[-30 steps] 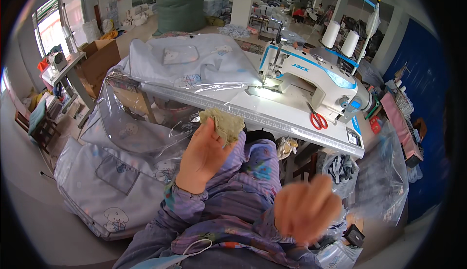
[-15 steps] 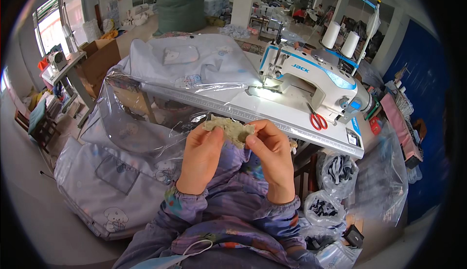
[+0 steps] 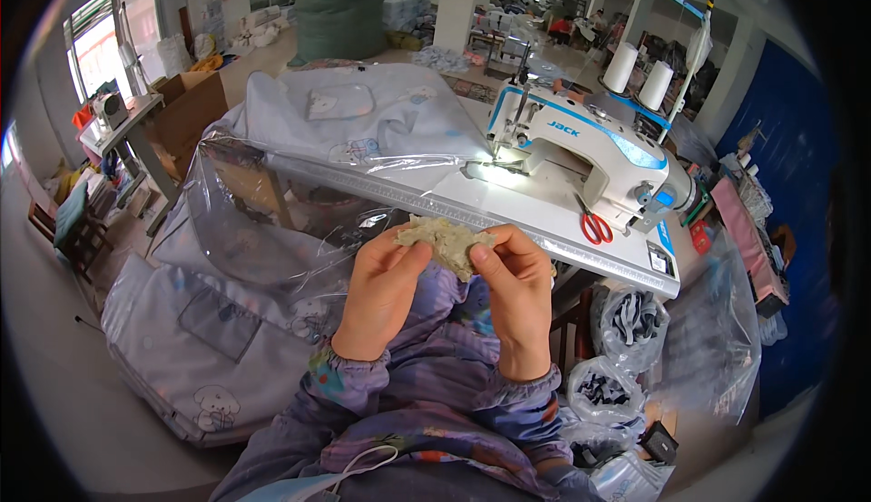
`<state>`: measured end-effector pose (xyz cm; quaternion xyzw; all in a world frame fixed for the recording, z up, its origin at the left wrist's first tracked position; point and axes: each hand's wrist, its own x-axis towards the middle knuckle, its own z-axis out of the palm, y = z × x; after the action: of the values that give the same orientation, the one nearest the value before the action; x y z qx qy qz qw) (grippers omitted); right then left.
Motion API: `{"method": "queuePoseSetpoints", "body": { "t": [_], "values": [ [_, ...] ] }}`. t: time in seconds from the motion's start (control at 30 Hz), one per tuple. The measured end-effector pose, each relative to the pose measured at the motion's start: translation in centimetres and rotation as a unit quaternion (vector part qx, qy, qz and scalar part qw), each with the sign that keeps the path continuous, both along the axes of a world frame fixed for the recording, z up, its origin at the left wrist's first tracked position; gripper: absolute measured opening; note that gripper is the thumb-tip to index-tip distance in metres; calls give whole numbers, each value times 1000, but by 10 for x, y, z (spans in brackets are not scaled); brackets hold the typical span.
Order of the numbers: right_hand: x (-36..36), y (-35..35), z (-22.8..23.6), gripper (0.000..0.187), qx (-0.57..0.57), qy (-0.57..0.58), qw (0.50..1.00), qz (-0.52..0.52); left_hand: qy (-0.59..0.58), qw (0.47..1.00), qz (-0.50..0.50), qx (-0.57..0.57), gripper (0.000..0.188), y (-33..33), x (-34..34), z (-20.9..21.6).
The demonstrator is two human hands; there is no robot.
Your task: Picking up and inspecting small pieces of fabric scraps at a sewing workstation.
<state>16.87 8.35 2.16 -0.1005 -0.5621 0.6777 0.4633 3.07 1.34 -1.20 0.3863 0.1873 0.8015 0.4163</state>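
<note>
The workroom point(image 3: 259, 64) is wide and bright, with a window point(image 3: 95, 34) at the far left and a blue wall point(image 3: 789, 184) along the right. Across its middle, in front of the person, stands a white desk point(image 3: 445, 184), its near edge marked like a ruler. A bulging green sack point(image 3: 340, 16) is on the floor behind it. Pale grey cloth point(image 3: 363, 107) with cartoon prints covers the desk's left part, and more of the same kind lies in a thick folded pile point(image 3: 181, 339) at the person's left, near clear plastic sheeting point(image 3: 240, 207). A white and blue sewing machine point(image 3: 590, 139) sits on the desk's right part, its lamp lit. Below, an open clear bag point(image 3: 631, 320) holds dark and pale strips. Two white thread spools point(image 3: 620, 68) rise behind the machine; red-handled scissors point(image 3: 595, 227) lie before it.

Smallest is the rag point(image 3: 443, 241), a crumpled, pale olive-green piece with ragged edges and a wrinkled surface. It is held above the lap, just short of the desk's near edge. The left grip point(image 3: 376, 293) pinches its left end and the right grip point(image 3: 522, 293) its right end, each closed down to the rag's thickness, thumb in front; the fingertips behind are hidden. The rag spans the gap between them.
</note>
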Motion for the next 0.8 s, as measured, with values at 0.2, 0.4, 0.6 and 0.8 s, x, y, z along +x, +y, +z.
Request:
{"method": "queuePoseSetpoints", "body": {
  "t": [0.2, 0.4, 0.6, 0.8],
  "values": [
    [0, 2, -3, 11, -2, 9, 1000, 0, 17, 1000, -2, -10, 25, -1, 0, 0],
    [0, -3, -1, 11, 33, 12, 999, -21, 4, 1000, 1, 3, 35, 0, 3, 5],
    [2, -8, 1, 9, 68, 17, 994, -89, 29, 999, -37, -26, 38, 2, 3, -2],
    [0, -7, 1, 8, 122, 0, 986, -117, 24, 999, -38, -26, 39, -1, 6, 3]
  ]
}}
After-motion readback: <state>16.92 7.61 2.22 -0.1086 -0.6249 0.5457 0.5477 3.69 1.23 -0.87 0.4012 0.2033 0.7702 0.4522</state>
